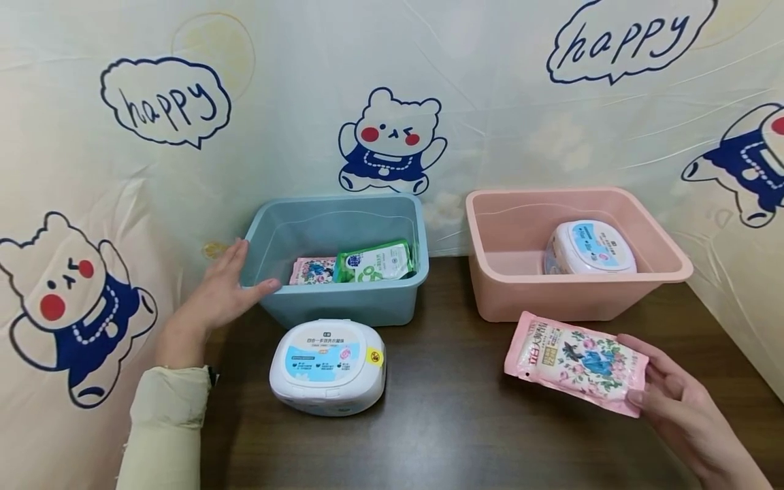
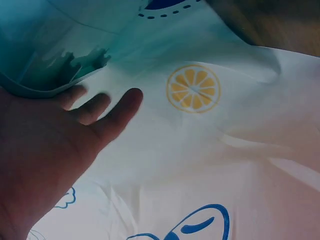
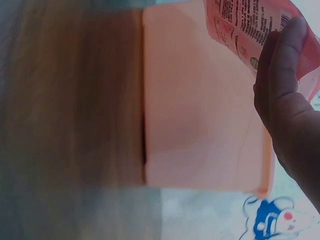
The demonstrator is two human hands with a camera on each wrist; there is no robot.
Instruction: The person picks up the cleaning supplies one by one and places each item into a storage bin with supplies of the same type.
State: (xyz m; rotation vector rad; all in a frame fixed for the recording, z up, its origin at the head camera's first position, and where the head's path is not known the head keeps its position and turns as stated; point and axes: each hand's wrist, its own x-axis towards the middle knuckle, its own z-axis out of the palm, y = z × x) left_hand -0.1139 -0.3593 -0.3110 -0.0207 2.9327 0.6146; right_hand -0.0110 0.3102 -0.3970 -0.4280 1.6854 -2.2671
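Observation:
My right hand [image 1: 680,401] pinches one end of a pink floral packet [image 1: 576,364], thumb on its printed front. The packet is held in front of the pink bin [image 1: 542,297]; the right wrist view shows fingers behind its printed back [image 3: 250,25]. At the left corner of the blue bin [image 1: 349,306], my left hand [image 1: 223,286] rests with fingers straight along the outside and thumb at the front rim. Inside the blue bin lie another pink floral packet [image 1: 311,270] and a green-and-white packet [image 1: 376,263]. A white lidded tub [image 1: 327,367] stands on the table before it.
A second white lidded tub [image 1: 591,248] sits in the right part of the pink bin. Both bins stand on a dark brown wooden table [image 1: 447,435]. Pale cloth [image 1: 490,122] with printed bears hangs behind and along the sides.

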